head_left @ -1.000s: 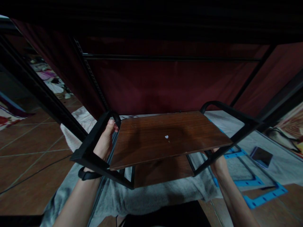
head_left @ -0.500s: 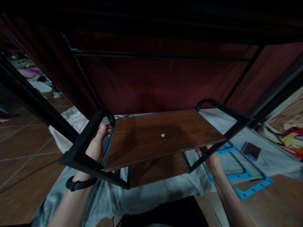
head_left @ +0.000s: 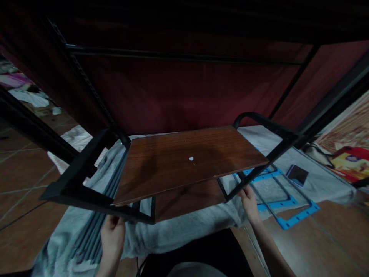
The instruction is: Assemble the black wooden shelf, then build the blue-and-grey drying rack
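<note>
A black metal shelf frame (head_left: 77, 169) stands in front of me, with a wood-grain board (head_left: 178, 173) across its top. A small white heart-shaped mark lies on that board. Below it shows a second brown board (head_left: 190, 202). My left hand (head_left: 112, 234) is closed at the frame's front left lower bar, its fingertips partly hidden beneath the bar. At the lower right bar, my right hand (head_left: 249, 204) has its fingers bent and closed against the frame.
Several grey tubes (head_left: 95, 231) lie on a grey cloth (head_left: 161, 238) at the left. Blue-ended frames (head_left: 300, 215) and a dark flat device (head_left: 298, 175) rest at the right. Dark posts (head_left: 37, 127) rise on both sides. A maroon sheet (head_left: 187, 96) hangs behind. A red-and-yellow package (head_left: 351, 161) sits far right.
My left hand has come from the frame's left side down to its front lower bar. My right hand has shifted slightly down and toward me. The view has shifted a little.
</note>
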`<action>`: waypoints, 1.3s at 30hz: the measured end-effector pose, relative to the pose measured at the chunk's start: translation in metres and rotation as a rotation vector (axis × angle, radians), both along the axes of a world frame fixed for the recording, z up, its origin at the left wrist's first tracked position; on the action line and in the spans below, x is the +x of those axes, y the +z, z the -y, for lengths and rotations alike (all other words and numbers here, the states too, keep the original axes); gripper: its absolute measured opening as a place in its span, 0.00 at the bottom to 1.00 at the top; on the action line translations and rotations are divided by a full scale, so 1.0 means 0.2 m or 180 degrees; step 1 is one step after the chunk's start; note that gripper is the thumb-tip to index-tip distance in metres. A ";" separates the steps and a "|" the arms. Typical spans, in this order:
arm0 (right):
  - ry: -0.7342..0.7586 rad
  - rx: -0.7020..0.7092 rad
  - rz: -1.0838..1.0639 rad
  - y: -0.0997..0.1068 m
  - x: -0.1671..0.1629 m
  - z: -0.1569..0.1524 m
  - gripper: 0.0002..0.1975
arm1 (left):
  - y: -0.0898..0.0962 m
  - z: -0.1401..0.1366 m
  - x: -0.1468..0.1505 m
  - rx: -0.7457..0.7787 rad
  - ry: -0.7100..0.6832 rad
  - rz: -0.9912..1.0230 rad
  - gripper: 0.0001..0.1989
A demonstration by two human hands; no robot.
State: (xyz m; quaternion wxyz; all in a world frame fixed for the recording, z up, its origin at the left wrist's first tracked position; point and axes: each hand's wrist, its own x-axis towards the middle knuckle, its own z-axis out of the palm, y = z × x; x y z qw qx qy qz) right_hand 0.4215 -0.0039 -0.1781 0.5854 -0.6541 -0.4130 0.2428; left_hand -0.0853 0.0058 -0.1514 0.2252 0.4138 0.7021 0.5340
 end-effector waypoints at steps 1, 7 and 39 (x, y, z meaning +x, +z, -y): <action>-0.0027 -0.0108 0.0230 -0.03 -0.01 0.03 0.17 | -0.06 0.05 0.00 -0.0117 -0.0023 -0.0029 0.15; 0.0120 -0.0222 0.1379 -0.23 -0.06 0.13 0.12 | -0.20 0.24 0.05 -0.0229 -0.0294 -0.0936 0.15; 0.1099 -0.0882 0.0888 -0.26 0.04 -0.06 0.18 | -0.27 0.12 0.21 -0.0343 -0.0714 -0.0950 0.18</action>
